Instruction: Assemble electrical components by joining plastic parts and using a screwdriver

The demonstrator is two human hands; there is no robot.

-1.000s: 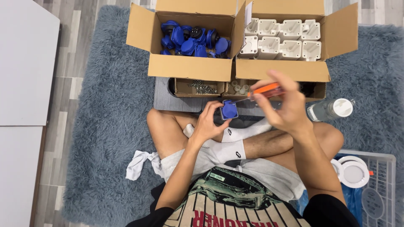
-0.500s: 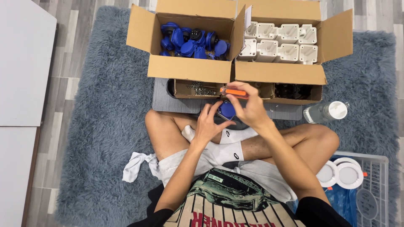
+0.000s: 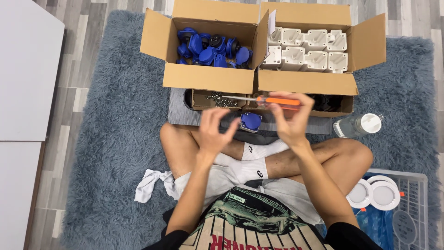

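My right hand [image 3: 290, 121] grips an orange-handled screwdriver [image 3: 277, 100] held level, its metal shaft pointing left over a small tray of screws [image 3: 213, 98]. My left hand [image 3: 213, 133] hovers with its fingers spread and nothing in it, fingertips just left of a small blue square part [image 3: 250, 121]. That part rests on the dark grey mat [image 3: 178, 113] in front of my crossed legs, between the two hands.
Two open cardboard boxes stand beyond the mat: one with several blue parts [image 3: 210, 46], one with several white housings [image 3: 307, 46]. A tray of black pieces [image 3: 326, 103], a white-capped bottle [image 3: 358, 125], a white wire basket [image 3: 409, 208] with round white discs, and a white cloth [image 3: 149, 183] lie around.
The right hand has turned the screwdriver level, its tip now over the screw tray. The left hand has let go of the blue part and spread its fingers.
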